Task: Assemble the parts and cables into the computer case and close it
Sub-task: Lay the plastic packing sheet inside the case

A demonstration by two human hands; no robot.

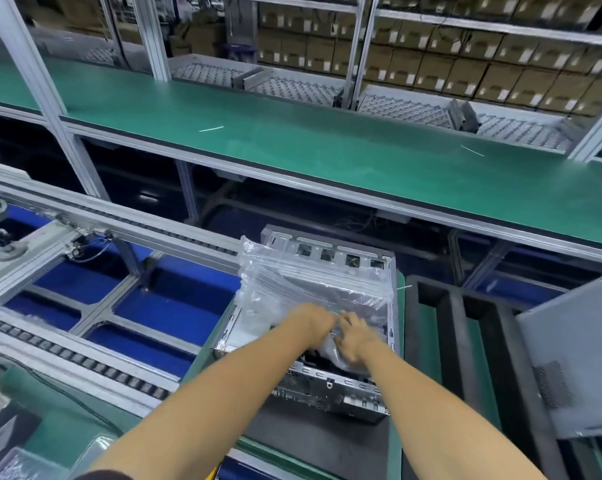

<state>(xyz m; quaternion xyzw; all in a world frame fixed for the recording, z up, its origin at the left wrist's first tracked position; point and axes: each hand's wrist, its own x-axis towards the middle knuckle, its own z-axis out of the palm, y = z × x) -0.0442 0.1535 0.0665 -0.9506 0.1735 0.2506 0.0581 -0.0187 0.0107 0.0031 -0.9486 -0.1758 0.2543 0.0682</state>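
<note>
The open grey metal computer case (330,382) lies on the green-edged pallet (398,341), beside the roller conveyor rail (85,362). Both the left hand (313,323) and right hand (356,337) pinch the crinkled clear plastic bag (310,278) draped across the case's top. A grey side panel (569,368) leans on the black slotted rack (466,341) just right.

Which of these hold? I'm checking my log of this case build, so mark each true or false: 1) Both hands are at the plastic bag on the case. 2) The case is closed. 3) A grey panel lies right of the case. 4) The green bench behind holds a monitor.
1) True: the left hand and right hand are both on the plastic bag that lies over the case.
2) False: the case is open on top, with its inside showing under the bag.
3) True: the grey panel leans on the black rack there.
4) False: the green bench shows only two thin white strips.
</note>
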